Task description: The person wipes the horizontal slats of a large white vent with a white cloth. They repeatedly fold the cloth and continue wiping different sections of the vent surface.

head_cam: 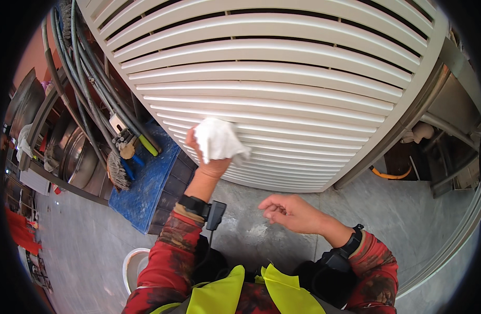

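A white cloth (219, 139) is in my left hand (209, 165), bunched over the fingers and pressed near the lower left part of a large white louvred panel (264, 90). The cloth hides most of the fingers, and its right edge is blurred. My right hand (289, 213) hangs in the air below the panel's bottom edge, over the grey floor, its fingers loosely curled and apart with nothing between them. Dark gaps show between the upper slats; the lower slats lie closer together.
Long poles (87, 86) and a mop head (117, 172) stand at the left by a blue mat (146, 176). A white basin (134, 267) sits on the floor at lower left. Metal shelving (456, 98) and an orange curved handle (391, 175) are at the right.
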The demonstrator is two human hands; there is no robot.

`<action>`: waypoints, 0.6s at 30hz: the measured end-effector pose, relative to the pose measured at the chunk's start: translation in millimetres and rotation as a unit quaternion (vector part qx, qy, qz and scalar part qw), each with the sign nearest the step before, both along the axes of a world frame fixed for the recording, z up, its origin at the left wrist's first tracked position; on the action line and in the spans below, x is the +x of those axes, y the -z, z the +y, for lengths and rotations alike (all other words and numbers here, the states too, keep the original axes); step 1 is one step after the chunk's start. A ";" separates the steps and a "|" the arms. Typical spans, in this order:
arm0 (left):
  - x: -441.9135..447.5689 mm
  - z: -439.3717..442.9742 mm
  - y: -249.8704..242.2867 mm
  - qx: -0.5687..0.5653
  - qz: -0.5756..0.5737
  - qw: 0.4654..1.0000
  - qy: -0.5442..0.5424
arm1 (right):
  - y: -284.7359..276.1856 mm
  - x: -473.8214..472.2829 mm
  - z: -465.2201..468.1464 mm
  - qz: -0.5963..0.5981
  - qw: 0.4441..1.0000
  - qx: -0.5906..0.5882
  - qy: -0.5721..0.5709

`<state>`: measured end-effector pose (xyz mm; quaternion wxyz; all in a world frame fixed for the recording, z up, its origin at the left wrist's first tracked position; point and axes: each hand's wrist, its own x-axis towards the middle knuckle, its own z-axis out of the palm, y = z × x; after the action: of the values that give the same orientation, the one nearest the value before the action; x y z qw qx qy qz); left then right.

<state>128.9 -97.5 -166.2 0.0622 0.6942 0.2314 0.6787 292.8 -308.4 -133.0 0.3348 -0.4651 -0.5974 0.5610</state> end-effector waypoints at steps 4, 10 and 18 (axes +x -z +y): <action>-69.5 39.3 -11.9 0.144 0.163 0.933 -0.285 | -1.1 1.5 -1.2 -0.009 1.000 -0.001 -0.009; -49.2 20.0 -17.5 0.068 0.142 0.962 -0.223 | -6.7 -1.4 0.2 -0.022 1.000 -0.006 -0.020; -63.5 -41.3 -64.6 -0.458 -0.361 0.671 0.459 | -9.3 -6.6 -2.4 -0.005 1.000 -0.028 -0.011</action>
<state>65.3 -138.8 -101.6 0.7544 0.2985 0.1254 0.5710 286.1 -310.8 -123.7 0.3126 -0.4706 -0.5884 0.5784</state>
